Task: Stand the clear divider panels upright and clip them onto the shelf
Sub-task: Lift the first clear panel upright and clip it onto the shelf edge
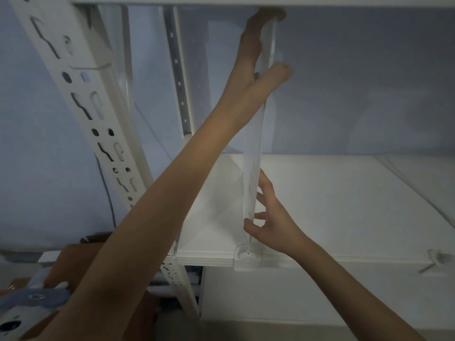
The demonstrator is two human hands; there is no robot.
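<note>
both hands on one clear divider panel, which stands upright between them. left hand is high, fingers flat along the panel's left face and thumb across the front edge, loosely clasping it right under the upper shelf. right hand is low, thumb and fingertips pinching the front edge just above the white clip, remaining fingers spread open.

clip sits hooked over the front lip of the shelf board, directly below the right hand; panel's bottom corner appears to be in the clip's slot (how deep it sits, cannot tell).

risks, as judgement:
- panel is tall and thin, so uneven push from the upper hand could bow it or tip it sideways and lever the foot out of the clip.
- top edge is close against the upper shelf; lifting to reseat could jam it.
- clip could slide off the lip if pressed outward.

room: open board stretches right of the right hand, with a second clip-like piece far along the front edge. left of the hands is tighter, with the slotted upright post nearby and a cardboard box below the left forearm.
</note>
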